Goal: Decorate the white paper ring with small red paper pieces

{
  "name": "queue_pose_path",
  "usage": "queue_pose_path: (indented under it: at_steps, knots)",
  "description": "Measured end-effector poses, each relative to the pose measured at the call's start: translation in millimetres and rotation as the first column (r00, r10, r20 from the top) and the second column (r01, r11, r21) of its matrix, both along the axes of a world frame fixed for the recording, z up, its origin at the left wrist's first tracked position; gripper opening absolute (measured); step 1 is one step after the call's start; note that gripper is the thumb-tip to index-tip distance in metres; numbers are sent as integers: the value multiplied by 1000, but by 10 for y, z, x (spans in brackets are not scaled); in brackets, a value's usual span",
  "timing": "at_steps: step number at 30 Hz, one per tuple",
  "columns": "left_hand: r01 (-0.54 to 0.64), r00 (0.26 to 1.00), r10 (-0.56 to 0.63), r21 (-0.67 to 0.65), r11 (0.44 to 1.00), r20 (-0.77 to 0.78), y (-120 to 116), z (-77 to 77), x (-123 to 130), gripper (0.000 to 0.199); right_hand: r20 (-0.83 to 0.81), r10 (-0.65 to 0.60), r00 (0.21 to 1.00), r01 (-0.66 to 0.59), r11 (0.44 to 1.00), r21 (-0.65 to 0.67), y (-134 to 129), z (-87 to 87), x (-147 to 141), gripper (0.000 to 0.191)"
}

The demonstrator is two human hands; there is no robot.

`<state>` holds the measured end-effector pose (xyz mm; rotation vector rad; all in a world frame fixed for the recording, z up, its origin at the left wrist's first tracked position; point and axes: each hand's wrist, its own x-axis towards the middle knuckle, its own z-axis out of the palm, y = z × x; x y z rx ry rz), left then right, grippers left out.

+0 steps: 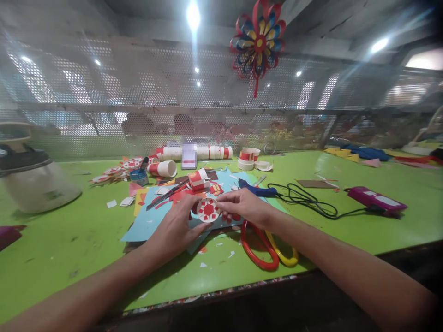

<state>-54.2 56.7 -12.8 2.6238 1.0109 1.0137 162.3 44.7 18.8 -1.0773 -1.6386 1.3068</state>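
A small round white disc (pixel 209 210) with a red centre and several red pieces around it is held upright over blue paper. My left hand (pixel 180 221) grips its left and lower edge between thumb and fingers. At its right edge, the fingertips of my right hand (pixel 240 205) are pinched together and touch it. Blue paper sheets (pixel 145 226) lie under both hands. A red and white paper cup (pixel 198 180) stands just behind them. Scissors with red and yellow handles (pixel 261 266) lie below my right wrist, their blades hidden.
A blue glue gun (pixel 258 189) with a black cable lies behind my right hand; a purple box (pixel 377 200) is at right. Dark scissors (pixel 166 196), a blue jar (pixel 139 176), a phone (pixel 189 156) and stacked cups (pixel 214 152) are further back. A white container (pixel 38 184) stands left.
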Motion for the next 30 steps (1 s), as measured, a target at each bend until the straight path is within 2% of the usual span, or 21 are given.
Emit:
queue_pose_path:
  at_steps: [5,9,11,16,20,25,30]
  knots:
    - [-28,999,27,-8,1000,-23,-7,-1,-1,36,-21,-14,1000,14,1000,-22,9,3,-13,30]
    - [-67,998,67,8,998,6,35,-55,-14,57,-76,-79,994,77,997,-29,82,-37,18,35]
    - [-70,997,69,25,997,33,61,-87,-23,61,-115,-141,983,139,990,-23,153,-42,73,37]
    - [-94,994,88,121,988,58,85,-110,-42,55,-189,-305,933,311,950,6,386,9,319,31]
    - [-93,995,86,151,984,56,75,-102,-54,45,-168,-422,891,426,905,-13,552,20,498,24]
    - [-71,997,68,81,994,33,85,-108,-48,35,-123,-529,840,527,848,-53,681,27,619,32]
    - [3,999,-4,-7,1000,-43,54,-97,-33,31,-82,-585,807,581,811,-69,745,179,747,33]
